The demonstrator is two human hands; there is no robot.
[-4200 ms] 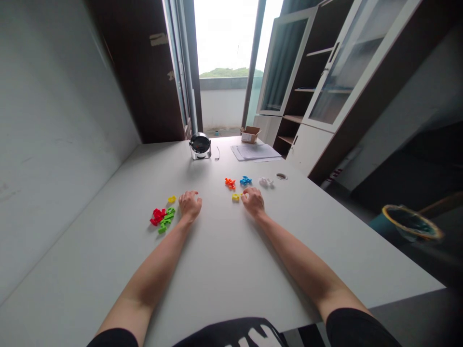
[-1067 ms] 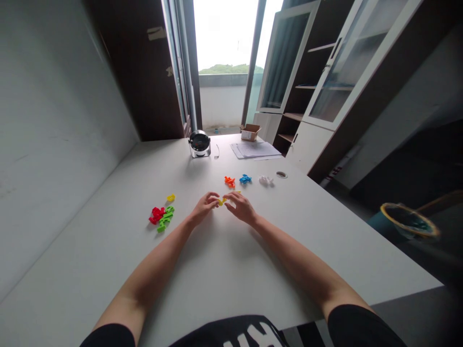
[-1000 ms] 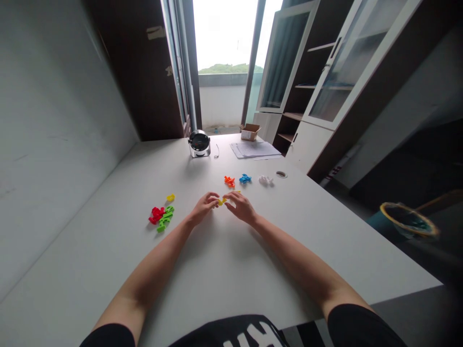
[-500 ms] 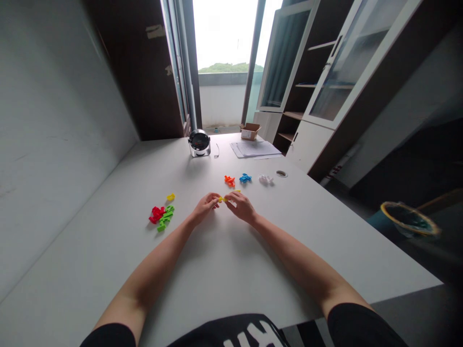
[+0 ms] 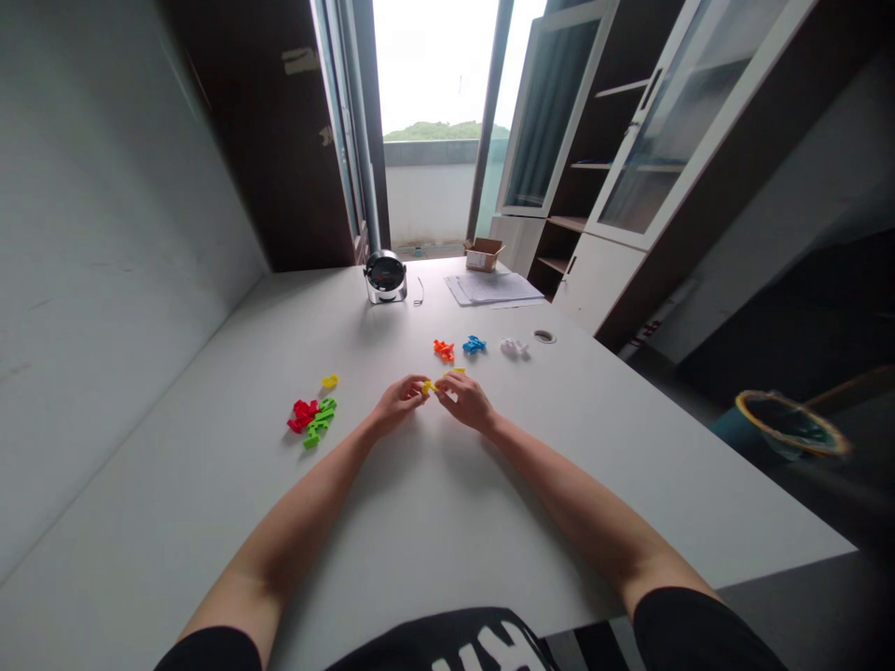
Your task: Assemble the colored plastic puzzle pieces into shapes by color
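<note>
Head view, left hand [image 5: 401, 405], right hand [image 5: 466, 402], pinching yellow plastic piece [image 5: 432, 384]

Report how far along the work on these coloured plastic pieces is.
Looks done: red pieces and green pieces lie heaped together, a small yellow piece beside them. In hand: the left hand and right hand pinch a yellow piece. Remaining: orange, blue and white pieces lie apart ahead.

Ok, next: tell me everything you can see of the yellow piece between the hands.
The yellow piece is small, bright and looks like moulded plastic. Its middle is hidden by the fingers of the left hand and right hand, which both close on it. A yellow part shows beyond the right hand's fingers; whether it is the same piece cannot be told, nor its full shape.
</note>
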